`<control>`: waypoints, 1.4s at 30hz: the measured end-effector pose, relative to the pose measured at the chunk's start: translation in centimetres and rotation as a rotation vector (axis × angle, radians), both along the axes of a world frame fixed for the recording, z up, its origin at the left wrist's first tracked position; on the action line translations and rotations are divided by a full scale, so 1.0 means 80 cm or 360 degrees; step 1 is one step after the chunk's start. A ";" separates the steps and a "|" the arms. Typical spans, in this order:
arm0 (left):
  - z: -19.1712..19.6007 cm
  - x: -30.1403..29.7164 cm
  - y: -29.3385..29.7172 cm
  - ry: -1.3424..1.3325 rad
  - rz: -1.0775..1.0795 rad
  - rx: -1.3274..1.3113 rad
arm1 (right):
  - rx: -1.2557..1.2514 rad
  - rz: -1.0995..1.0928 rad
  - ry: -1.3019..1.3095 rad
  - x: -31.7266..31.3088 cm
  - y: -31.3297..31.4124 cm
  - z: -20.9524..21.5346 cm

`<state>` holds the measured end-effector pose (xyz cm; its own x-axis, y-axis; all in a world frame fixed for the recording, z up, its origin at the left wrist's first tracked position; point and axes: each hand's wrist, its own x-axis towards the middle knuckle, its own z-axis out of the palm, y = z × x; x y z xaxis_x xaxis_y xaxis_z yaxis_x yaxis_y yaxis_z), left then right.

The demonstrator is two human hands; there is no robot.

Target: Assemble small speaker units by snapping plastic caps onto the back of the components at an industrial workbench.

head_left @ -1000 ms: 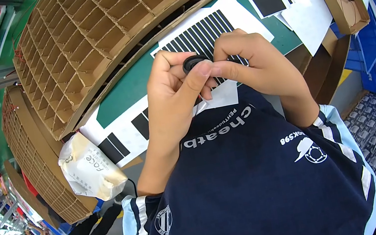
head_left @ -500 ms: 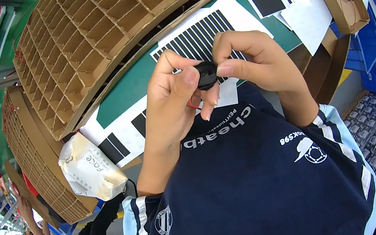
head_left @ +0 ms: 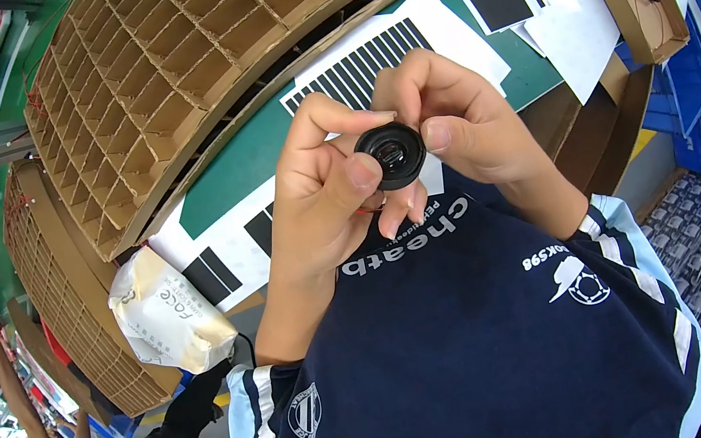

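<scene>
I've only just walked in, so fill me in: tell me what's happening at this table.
A person is handling a round black part with both hands. The left hand pinches it by the rim, and a bit of red wire shows below. The right hand is at its other edge; whether it grips is unclear. The part is held up over the green tabletop, with a black-striped sheet and a partitioned cardboard tray beyond the hands.

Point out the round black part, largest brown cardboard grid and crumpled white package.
Round black part (head_left: 392,156): head view, face centre.
Largest brown cardboard grid (head_left: 194,51): head view, central cells.
Crumpled white package (head_left: 170,314): head view, printed side.
</scene>
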<state>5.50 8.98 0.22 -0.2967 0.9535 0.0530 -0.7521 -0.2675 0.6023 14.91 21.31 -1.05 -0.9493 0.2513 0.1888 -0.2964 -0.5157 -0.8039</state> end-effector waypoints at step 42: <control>0.003 0.014 0.009 0.0687 0.0306 -0.0417 | 0.0306 -0.0041 -0.0444 0.000 -0.018 0.004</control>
<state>6.63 9.71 0.49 -0.4709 0.8819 -0.0237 -0.3735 -0.1750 0.9110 14.88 19.90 -0.71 -0.9648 0.2612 -0.0313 -0.0622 -0.3421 -0.9376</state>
